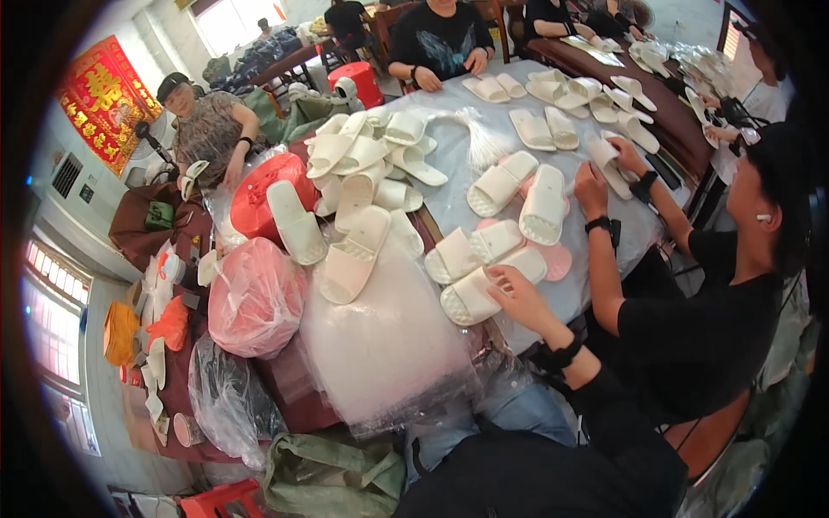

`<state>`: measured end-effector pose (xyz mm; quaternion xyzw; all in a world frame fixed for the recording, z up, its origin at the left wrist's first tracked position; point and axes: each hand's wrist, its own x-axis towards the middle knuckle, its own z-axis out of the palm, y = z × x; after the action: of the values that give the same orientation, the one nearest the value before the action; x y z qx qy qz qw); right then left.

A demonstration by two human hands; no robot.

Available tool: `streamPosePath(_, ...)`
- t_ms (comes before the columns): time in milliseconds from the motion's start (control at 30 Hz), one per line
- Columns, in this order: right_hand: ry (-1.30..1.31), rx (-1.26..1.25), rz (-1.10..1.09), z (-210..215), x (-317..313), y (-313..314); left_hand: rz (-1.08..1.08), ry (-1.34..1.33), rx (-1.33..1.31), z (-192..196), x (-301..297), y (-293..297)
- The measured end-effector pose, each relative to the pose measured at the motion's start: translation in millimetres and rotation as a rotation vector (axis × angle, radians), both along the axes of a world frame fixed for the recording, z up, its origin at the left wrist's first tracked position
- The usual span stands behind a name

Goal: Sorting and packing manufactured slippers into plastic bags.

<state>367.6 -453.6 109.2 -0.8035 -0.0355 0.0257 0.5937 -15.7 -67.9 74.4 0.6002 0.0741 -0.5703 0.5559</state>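
Note:
My right hand (522,300) comes in from the lower right, a black band on its wrist. Its fingers are closed on the edge of a cream slipper (471,296), the nearest of a small group. Against that one lie a second slipper (453,255) and others partly overlapping it. Round pink pieces (553,259) show beneath this group. To the left, a single slipper (356,255) rests on a stack of clear plastic bags (380,341). Behind it is a heaped pile of slippers (363,151). My left hand is out of view.
Left of the bags sit a pink plastic-wrapped bundle (256,298) and a red one (272,190). White strands (488,142) lie mid-table. A co-worker in black (717,302) handles a slipper (610,164) at right. Other people sit around the tables. A green sack (332,475) lies near my legs.

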Motion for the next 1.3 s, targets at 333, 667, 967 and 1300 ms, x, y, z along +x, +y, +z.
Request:
streamPosePath(333, -0.191, -0.509, -0.279, -72, 47, 29, 0.066, -0.063, -0.161, -1, 81, -22)
streamPosePath(667, 0.065, -0.158, -0.219, -94, 49, 29, -0.120, -0.077, -0.273, 40, 216, -6)
streamPosePath(967, 0.033, -0.111, -0.187, -108, 58, 27, 0.373, -0.753, 0.035, 67, 343, -10)
streamPosePath(1300, 0.139, -0.033, -0.115, -90, 54, 30, 0.424, -1.358, 0.777, 0, 463, -2)
